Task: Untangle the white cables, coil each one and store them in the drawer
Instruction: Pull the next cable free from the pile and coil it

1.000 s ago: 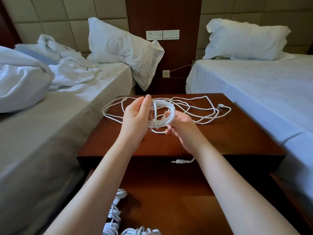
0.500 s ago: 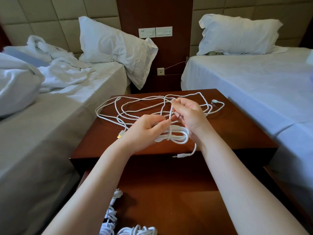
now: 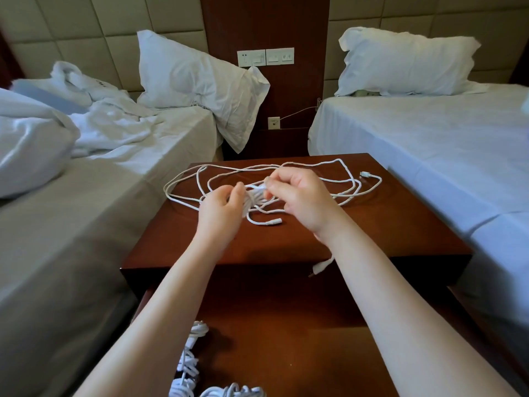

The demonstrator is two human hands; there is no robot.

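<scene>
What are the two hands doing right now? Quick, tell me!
Left hand: closed, gripping the coiled part of the white cable.
Right hand: closed, pinching the same cable just above the coil.

The left hand [image 3: 220, 209] and right hand [image 3: 303, 202] are bare, as are both forearms [image 3: 177, 296].

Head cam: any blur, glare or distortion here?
Head view: slight motion blur on the left hand, right hand and the cable coil between them; soft sheen on the nightstand top; open drawer in shadow; wide-angle bowing at the frame edges.
</scene>
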